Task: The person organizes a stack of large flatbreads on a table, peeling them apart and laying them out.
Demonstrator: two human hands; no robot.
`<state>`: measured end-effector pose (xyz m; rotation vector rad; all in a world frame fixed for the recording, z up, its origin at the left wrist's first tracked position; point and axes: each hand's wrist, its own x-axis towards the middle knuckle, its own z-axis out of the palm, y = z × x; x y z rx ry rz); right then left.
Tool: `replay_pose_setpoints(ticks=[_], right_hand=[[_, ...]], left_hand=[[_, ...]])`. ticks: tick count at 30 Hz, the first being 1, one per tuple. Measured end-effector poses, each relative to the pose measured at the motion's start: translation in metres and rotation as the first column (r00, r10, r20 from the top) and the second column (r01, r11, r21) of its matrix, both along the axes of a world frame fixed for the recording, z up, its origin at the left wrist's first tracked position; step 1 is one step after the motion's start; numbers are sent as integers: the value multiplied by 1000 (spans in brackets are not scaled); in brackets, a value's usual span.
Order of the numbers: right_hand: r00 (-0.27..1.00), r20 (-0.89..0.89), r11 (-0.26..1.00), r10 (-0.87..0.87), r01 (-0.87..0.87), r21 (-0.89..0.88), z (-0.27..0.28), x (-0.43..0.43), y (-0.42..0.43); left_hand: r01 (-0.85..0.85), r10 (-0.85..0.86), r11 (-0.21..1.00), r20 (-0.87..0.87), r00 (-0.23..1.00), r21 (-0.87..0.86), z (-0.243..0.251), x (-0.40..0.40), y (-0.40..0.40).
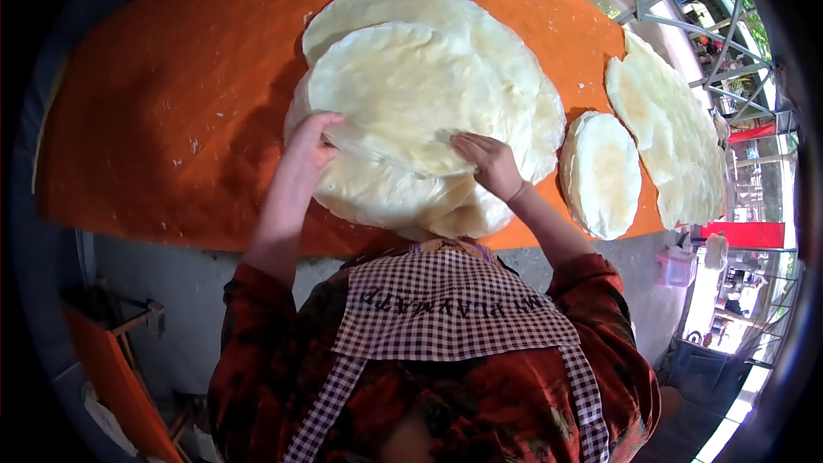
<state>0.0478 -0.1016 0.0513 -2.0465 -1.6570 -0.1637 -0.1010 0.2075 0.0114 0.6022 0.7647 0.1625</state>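
Thin, pale round sheets of flatbread or dough (514, 96) lie stacked and overlapping before me. On top is a smaller round sheet (392, 90) with a wavy rim. My left hand (312, 141) holds this sheet's left edge, with the thumb and fingers parted around it. At its near right edge, the fingers of my right hand (488, 164) lie on the surface; the thumb is hidden, so I cannot tell whether it grips. Under the near edge, lower sheets (379, 196) show folds and creases.
An orange-covered table (161, 109) with pale crumbs bears the stack. To the right stand a smaller pile of round sheets (604, 173) and a wide spread of overlapping sheets (669, 135). Metal framework (720, 32) rises beyond the right end. A pink plastic container (676, 267) is at lower right.
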Motion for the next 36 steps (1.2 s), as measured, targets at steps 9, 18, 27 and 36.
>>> replay_pose_setpoints(ticks=[9, 18, 27, 36], right_hand=[[745, -629, 951, -222, 307, 29, 234, 80, 70], [-185, -932, 851, -312, 381, -361, -35, 160, 5], [339, -556, 590, -759, 719, -366, -49, 106, 17], [288, -929, 747, -234, 665, 18, 42, 94, -84]], left_hand=[[-165, 102, 935, 208, 973, 315, 43, -26, -14], [-164, 158, 979, 57, 986, 124, -82, -20, -61], [-91, 84, 993, 84, 993, 73, -47, -9, -78], [-74, 57, 979, 91, 994, 192, 49, 28, -115]])
